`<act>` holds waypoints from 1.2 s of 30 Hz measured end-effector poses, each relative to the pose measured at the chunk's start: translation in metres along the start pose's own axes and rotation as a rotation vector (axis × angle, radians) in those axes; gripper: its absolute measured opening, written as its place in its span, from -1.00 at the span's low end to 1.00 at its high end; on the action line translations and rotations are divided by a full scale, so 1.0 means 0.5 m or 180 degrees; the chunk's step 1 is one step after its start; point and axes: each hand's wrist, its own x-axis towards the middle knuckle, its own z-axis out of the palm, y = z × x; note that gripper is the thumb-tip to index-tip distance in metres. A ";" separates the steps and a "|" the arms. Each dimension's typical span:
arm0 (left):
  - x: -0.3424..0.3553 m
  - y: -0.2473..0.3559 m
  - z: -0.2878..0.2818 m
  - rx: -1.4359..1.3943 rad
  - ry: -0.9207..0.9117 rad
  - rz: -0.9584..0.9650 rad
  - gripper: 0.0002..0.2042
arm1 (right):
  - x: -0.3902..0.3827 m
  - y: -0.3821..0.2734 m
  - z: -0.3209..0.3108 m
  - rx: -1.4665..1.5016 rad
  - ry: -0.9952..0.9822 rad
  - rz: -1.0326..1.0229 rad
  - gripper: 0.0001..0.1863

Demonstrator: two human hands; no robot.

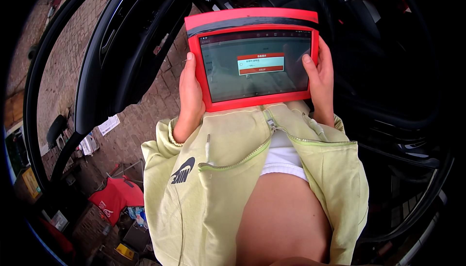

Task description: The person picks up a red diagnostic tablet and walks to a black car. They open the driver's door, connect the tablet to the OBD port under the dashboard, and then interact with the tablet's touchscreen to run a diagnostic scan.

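A tablet (223,79) in a thick red casing is held upright in front of me, its screen facing me. On the lit screen a small pop-up box with orange bars stands over a dimmed page. My left hand (191,93) grips the casing's left edge, thumb along the side and the other fingers hidden behind. Around the right edge wraps my right hand (322,79), with its thumb resting over the frame at the screen's border. The casing's lower edge is close to my light green zip jacket (194,178).
An open black car door (121,47) stands at the left, over brick paving (131,130). White papers (108,125) and a red cloth item (116,198) lie below it. Dark car seats (374,86) are to the right, with a dark interior ahead.
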 end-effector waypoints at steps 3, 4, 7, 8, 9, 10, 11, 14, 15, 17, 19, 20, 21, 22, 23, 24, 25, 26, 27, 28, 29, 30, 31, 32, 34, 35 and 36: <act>0.002 -0.001 -0.003 0.0002 -0.0037 0.0005 -0.48 | 0.000 -0.001 -0.001 -0.0029 0.0005 0.0026 -0.38; 0.003 -0.001 -0.003 0.0004 -0.0054 0.0009 -0.48 | 0.000 0.000 -0.001 -0.0050 0.0009 0.0022 -0.38; 0.001 0.001 0.000 -0.0024 -0.0061 -0.0014 -0.48 | 0.000 0.002 -0.002 -0.0084 0.0013 0.0009 -0.38; 0.000 0.002 0.001 -0.0017 -0.0065 -0.0007 -0.48 | -0.001 0.002 -0.001 -0.0077 0.0016 0.0004 -0.38; -0.001 0.003 0.003 -0.0010 -0.0069 -0.0001 -0.48 | 0.000 0.001 0.000 -0.0070 0.0018 -0.0001 -0.38; -0.002 0.004 0.003 -0.0003 -0.0073 0.0005 -0.48 | -0.001 0.000 0.000 -0.0081 0.0017 0.0009 -0.38; -0.002 0.004 0.003 0.0008 -0.0073 0.0003 -0.48 | -0.001 -0.002 0.000 -0.0091 0.0017 0.0019 -0.38; -0.002 0.003 0.002 0.0003 -0.0076 0.0000 -0.48 | -0.001 0.002 -0.001 -0.0075 0.0017 0.0001 -0.37; 0.000 0.002 0.001 -0.0025 -0.0080 0.0002 -0.48 | -0.001 0.004 -0.001 -0.0063 0.0016 -0.0013 -0.37; 0.000 0.001 0.000 -0.0045 -0.0079 0.0006 -0.48 | -0.001 0.003 -0.001 -0.0088 0.0021 -0.0003 -0.37; -0.001 0.001 0.001 -0.0029 -0.0067 0.0012 -0.48 | -0.001 0.003 -0.001 -0.0112 0.0026 0.0001 -0.37; 0.000 0.000 0.001 -0.0028 -0.0071 0.0016 -0.48 | -0.001 0.004 -0.001 -0.0122 0.0033 0.0001 -0.37; 0.000 -0.001 -0.001 -0.0026 -0.0075 0.0019 -0.48 | -0.001 0.004 -0.001 -0.0132 0.0038 0.0000 -0.37; 0.001 -0.001 -0.002 -0.0025 -0.0078 0.0023 -0.48 | -0.001 0.004 -0.001 -0.0140 0.0034 0.0000 -0.37; 0.001 -0.001 -0.002 -0.0015 -0.0075 0.0015 -0.48 | -0.001 0.004 -0.002 -0.0150 0.0033 -0.0001 -0.36; 0.000 -0.001 -0.001 -0.0005 -0.0073 0.0008 -0.48 | -0.001 0.004 -0.002 -0.0159 0.0032 -0.0001 -0.36; 0.000 -0.001 -0.001 0.0005 -0.0070 -0.0001 -0.48 | -0.001 0.003 -0.002 -0.0162 0.0033 -0.0002 -0.36; 0.000 0.000 -0.001 -0.0002 -0.0078 0.0004 -0.48 | -0.001 0.003 -0.002 -0.0166 0.0031 -0.0004 -0.36; -0.001 0.000 -0.001 -0.0009 -0.0086 0.0009 -0.48 | -0.001 0.003 -0.002 -0.0170 0.0028 -0.0005 -0.36; -0.002 0.000 -0.001 -0.0015 -0.0094 0.0013 -0.48 | -0.002 0.002 -0.002 -0.0174 0.0025 -0.0004 -0.35; -0.002 0.001 0.000 -0.0017 -0.0094 0.0017 -0.47 | -0.002 0.002 -0.001 -0.0179 0.0022 -0.0003 -0.35; -0.003 0.001 0.001 -0.0019 -0.0093 0.0020 -0.47 | -0.002 0.001 -0.001 -0.0184 0.0019 -0.0001 -0.35; -0.003 0.002 0.002 -0.0021 -0.0093 0.0024 -0.47 | -0.002 0.002 -0.001 -0.0184 0.0013 -0.0012 -0.35; -0.003 0.002 0.001 -0.0015 -0.0098 0.0021 -0.47 | -0.001 0.004 -0.002 -0.0186 0.0010 -0.0022 -0.35; -0.003 0.002 0.000 -0.0005 -0.0109 0.0015 -0.47 | -0.002 0.006 -0.003 -0.0195 0.0010 -0.0031 -0.34; -0.003 0.001 0.000 -0.0016 -0.0111 0.0024 -0.47 | -0.001 0.005 -0.003 -0.0202 0.0009 -0.0030 -0.34; -0.002 0.000 0.000 -0.0026 -0.0112 0.0033 -0.47 | -0.001 0.004 -0.003 -0.0209 0.0009 -0.0030 -0.34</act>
